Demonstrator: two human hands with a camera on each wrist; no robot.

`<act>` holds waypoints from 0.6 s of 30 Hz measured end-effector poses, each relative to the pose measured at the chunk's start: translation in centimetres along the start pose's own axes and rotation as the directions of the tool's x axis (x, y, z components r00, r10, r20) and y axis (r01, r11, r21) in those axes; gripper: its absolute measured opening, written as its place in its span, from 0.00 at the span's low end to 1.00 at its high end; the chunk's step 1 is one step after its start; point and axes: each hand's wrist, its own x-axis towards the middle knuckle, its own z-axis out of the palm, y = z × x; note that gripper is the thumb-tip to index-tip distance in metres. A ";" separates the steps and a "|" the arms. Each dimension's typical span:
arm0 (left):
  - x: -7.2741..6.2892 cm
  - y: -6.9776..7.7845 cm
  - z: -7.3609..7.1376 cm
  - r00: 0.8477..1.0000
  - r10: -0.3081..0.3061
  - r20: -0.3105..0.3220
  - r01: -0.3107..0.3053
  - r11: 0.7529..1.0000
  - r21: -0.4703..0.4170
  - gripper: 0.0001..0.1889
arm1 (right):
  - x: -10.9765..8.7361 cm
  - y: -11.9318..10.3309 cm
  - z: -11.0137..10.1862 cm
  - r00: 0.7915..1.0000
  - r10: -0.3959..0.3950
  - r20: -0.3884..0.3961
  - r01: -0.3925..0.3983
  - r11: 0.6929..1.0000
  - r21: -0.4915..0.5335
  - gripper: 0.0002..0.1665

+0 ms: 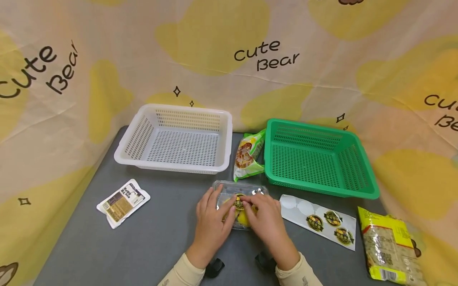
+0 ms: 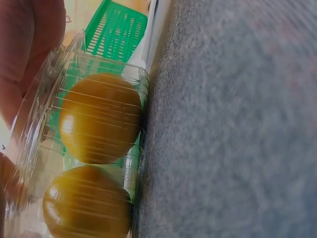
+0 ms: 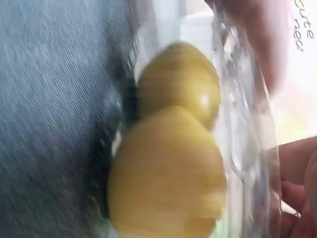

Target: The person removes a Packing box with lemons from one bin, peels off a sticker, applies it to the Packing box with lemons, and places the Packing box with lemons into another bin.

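A clear plastic clamshell box (image 1: 229, 190) stands on the grey table with its lid down. Round yellow fruits (image 2: 101, 119) show through its wall in both wrist views. On the lid lies a round black-and-gold sticker (image 1: 238, 203). My left hand (image 1: 213, 222) rests over the left part of the lid, its index finger and thumb at the sticker's left edge. From the other side my right hand (image 1: 266, 218) touches the sticker with its fingertips, the remaining fingers lying over the lid. The hands hide much of the box.
Behind the box stand a white basket (image 1: 171, 162) and a green basket (image 1: 304, 182), with a green-and-white snack bag (image 1: 247, 159) between them. A sticker sheet (image 1: 322, 222) and a yellow packet (image 1: 390, 246) lie right. A white pouch (image 1: 123, 202) lies left.
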 end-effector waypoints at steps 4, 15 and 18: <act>0.0 0.2 0.0 1.000 -0.023 -0.001 0.023 1.000 0.012 0.15 | -0.5 -0.2 0.5 0.996 0.041 -0.082 -0.044 0.998 -0.039 0.09; -0.2 0.3 0.1 0.998 -0.062 -0.026 0.063 0.997 0.051 0.15 | -1.5 0.7 1.5 0.973 0.002 -0.229 -0.018 0.998 -0.068 0.12; -0.2 0.3 0.0 0.997 -0.067 -0.027 0.069 0.996 0.053 0.15 | -1.6 0.7 1.6 0.973 0.019 -0.228 -0.034 0.997 -0.064 0.13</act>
